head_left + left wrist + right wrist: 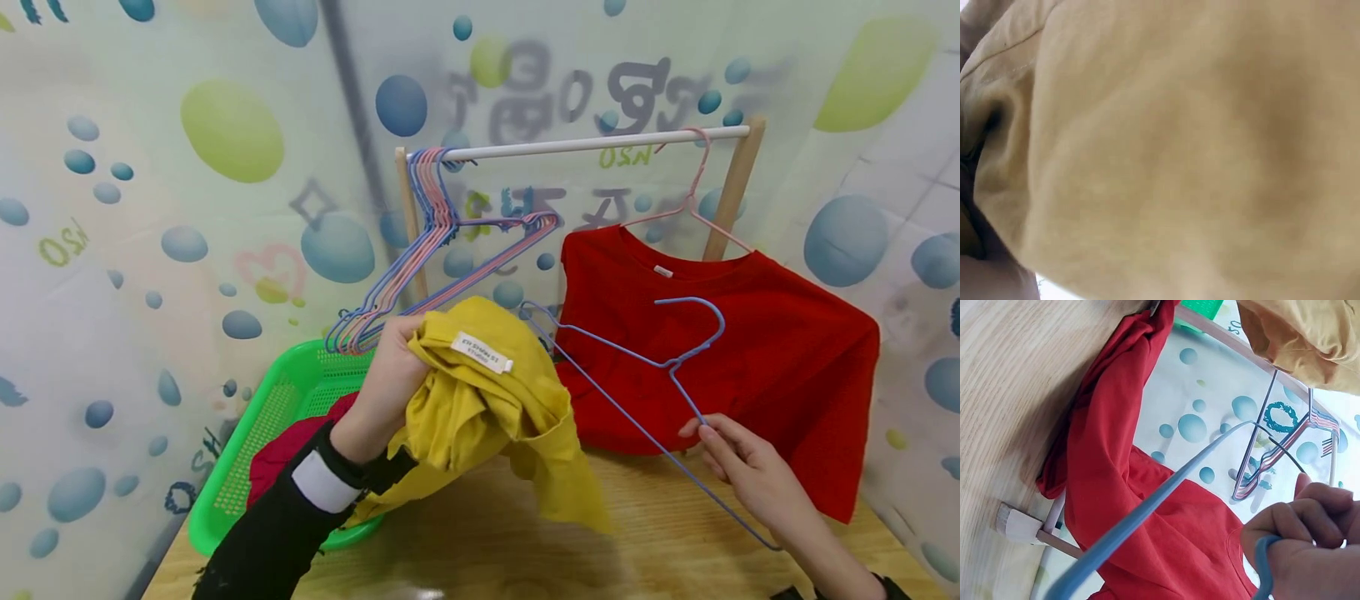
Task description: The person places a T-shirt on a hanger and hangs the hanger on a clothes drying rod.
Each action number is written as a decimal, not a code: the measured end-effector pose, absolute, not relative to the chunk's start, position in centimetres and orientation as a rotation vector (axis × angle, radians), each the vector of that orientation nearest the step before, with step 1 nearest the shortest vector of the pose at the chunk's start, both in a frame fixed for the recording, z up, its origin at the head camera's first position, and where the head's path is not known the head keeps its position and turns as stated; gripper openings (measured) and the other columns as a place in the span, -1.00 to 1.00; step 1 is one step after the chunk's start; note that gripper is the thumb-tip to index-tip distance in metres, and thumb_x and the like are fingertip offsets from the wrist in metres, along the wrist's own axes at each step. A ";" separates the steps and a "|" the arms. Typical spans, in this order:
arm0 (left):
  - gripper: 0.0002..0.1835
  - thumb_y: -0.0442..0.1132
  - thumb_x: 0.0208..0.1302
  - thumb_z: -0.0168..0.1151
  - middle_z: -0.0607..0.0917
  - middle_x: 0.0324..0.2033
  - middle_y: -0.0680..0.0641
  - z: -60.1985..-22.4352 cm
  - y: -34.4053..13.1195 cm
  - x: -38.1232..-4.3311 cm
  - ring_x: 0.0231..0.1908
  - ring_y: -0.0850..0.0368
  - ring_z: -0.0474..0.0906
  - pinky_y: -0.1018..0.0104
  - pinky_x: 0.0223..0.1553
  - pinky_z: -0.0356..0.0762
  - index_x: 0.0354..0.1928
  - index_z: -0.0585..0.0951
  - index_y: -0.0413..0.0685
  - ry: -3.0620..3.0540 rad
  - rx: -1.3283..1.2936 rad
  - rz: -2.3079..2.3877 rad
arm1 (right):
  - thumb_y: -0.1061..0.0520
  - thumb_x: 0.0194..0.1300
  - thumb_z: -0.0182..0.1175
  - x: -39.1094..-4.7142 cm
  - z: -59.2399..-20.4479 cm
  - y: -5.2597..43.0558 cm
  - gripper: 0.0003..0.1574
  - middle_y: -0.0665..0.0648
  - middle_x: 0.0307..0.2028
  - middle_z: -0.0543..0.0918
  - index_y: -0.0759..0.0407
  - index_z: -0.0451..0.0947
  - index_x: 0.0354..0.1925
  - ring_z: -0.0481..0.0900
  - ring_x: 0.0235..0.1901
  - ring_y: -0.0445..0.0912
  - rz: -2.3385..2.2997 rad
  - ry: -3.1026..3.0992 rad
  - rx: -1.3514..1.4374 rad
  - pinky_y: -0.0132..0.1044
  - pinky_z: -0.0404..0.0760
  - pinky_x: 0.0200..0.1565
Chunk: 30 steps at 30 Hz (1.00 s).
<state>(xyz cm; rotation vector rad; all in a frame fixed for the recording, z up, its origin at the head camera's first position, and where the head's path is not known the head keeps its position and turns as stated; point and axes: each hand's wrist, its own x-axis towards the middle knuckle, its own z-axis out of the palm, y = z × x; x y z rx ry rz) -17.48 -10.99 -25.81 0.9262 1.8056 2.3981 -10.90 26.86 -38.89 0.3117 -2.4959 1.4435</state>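
Note:
In the head view my left hand [386, 387] grips a bunched yellow garment [487, 417] by its collar, where a white label shows. Cloth from it fills most of the left wrist view and hides the fingers there. My right hand [757, 471] pinches a blue clothes hanger [615, 342] by one sloping arm, its hook pointing up. The hanger's far end reaches close to the yellow garment in the head view; whether they touch I cannot tell. Behind it a red top [720, 358] hangs from a pink hanger [693, 200] on the rack.
A rack with a white rail [600, 146] and wooden posts stands at the back. Several blue and pink hangers [427, 250] crowd its left end. At the left, a green basket [281, 387] on the wooden table [525, 558] holds a dark red cloth [288, 446].

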 end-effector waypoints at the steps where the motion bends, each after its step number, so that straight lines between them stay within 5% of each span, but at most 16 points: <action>1: -0.78 -0.32 0.37 0.12 0.67 -0.36 -0.11 -25.7 -10.6 -17.6 -0.39 0.12 0.63 0.34 -0.36 0.58 -0.30 0.75 0.01 1.794 0.922 2.405 | 0.13 0.53 -0.12 -10.9 -38.9 26.9 -0.76 0.06 -0.63 0.25 0.16 0.48 -0.10 0.16 -0.68 -0.10 1.453 -2.492 0.307 -0.25 0.20 -0.69; 12: -0.79 -0.33 0.40 0.08 0.63 -0.31 -0.08 -24.3 -7.4 -18.5 -0.31 0.15 0.60 0.35 -0.27 0.57 -0.24 0.71 -0.01 1.580 0.990 2.484 | 0.13 0.52 -0.11 -10.6 -38.9 27.9 -0.77 0.06 -0.63 0.24 0.12 0.50 -0.09 0.19 -0.66 -0.08 1.442 -2.468 0.229 -0.25 0.22 -0.62; 20: -0.74 -0.43 0.36 0.06 0.64 -0.25 -0.18 -26.1 -7.0 -19.2 -0.34 0.07 0.65 0.17 -0.26 0.61 -0.02 0.53 -0.54 1.851 0.893 2.267 | 0.15 0.52 -0.12 -10.5 -39.0 28.2 -0.77 0.07 -0.63 0.23 0.17 0.48 -0.09 0.18 -0.66 -0.07 1.461 -2.447 0.239 -0.25 0.22 -0.61; 30: -0.69 -0.41 0.26 0.16 0.68 -0.17 -0.08 -30.9 -7.9 -21.0 -0.26 0.14 0.58 0.29 -0.21 0.55 0.04 0.64 -0.21 2.469 0.754 1.602 | 0.14 0.53 -0.12 -10.0 -39.3 28.4 -0.77 0.06 -0.62 0.24 0.13 0.48 -0.09 0.17 -0.66 -0.09 1.454 -2.482 0.226 -0.25 0.19 -0.66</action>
